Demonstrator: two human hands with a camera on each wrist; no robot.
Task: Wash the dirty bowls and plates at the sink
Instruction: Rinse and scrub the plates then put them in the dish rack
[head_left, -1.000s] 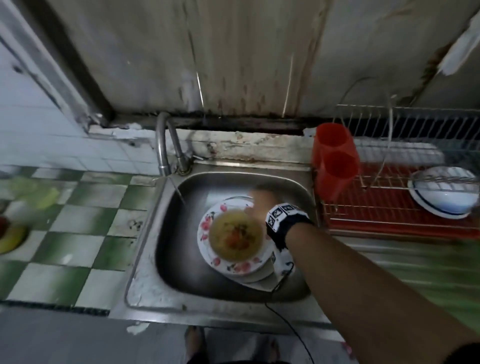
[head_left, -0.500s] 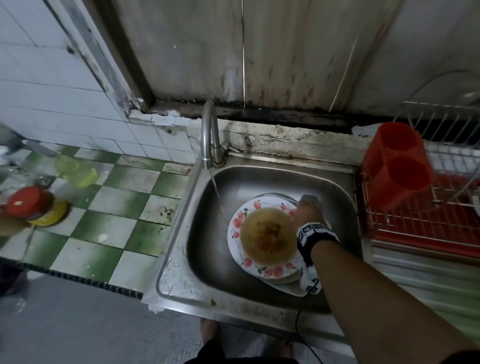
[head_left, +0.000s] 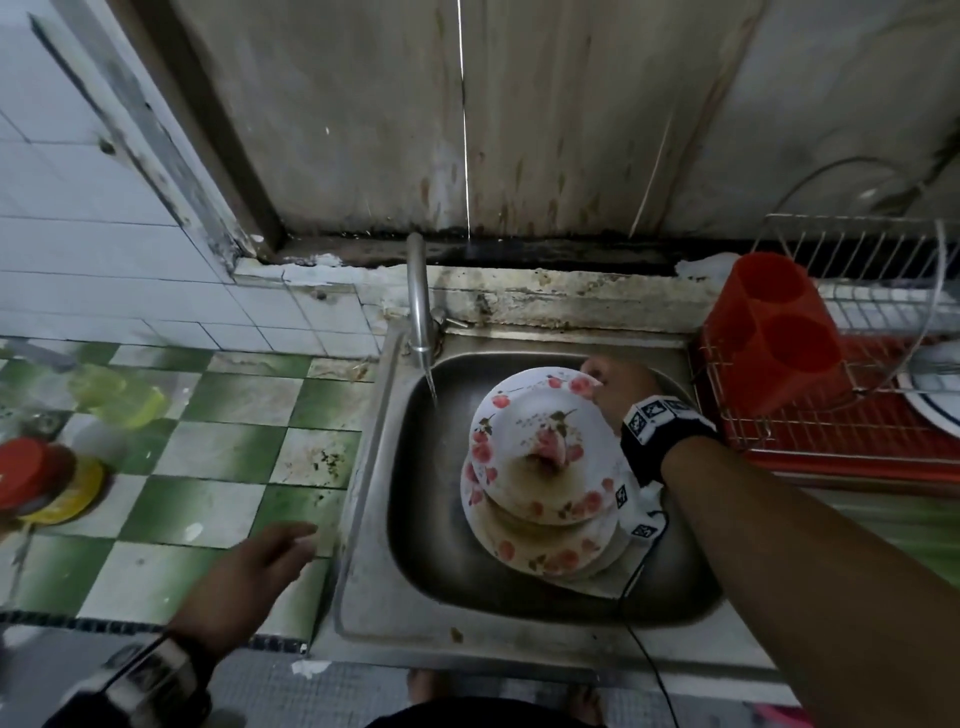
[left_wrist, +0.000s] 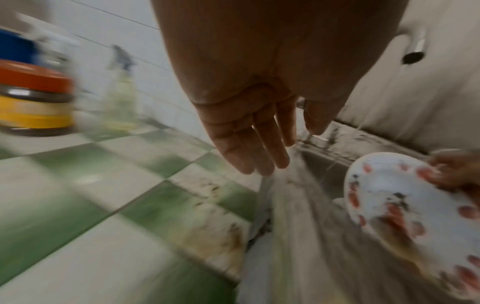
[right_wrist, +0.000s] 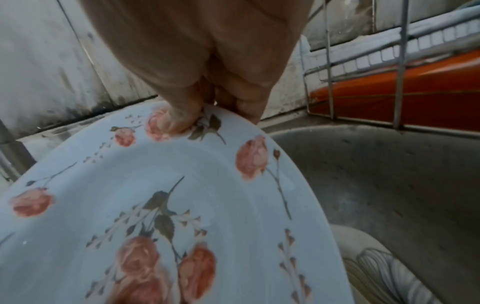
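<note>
Steel sink (head_left: 374, 545) in checkered bench: my right hand (head_left: 615, 387) pinches the tilted rose plate (head_left: 540, 441) by its far rim above the stack (head_left: 545, 551), left hand (head_left: 249, 577) slack over bench; a wet, one-point hold risks slipping and chipping.

The head view looks steeply down from above the sink (head_left: 519, 618), taking in the bench (head_left: 208, 467) at left and the rack (head_left: 831, 426) at right; the left wrist view hangs low over the bench, facing right toward the sink; the right wrist view sits very close over the plate (right_wrist: 182, 205), facing the far wall; all three share the plate.
</note>
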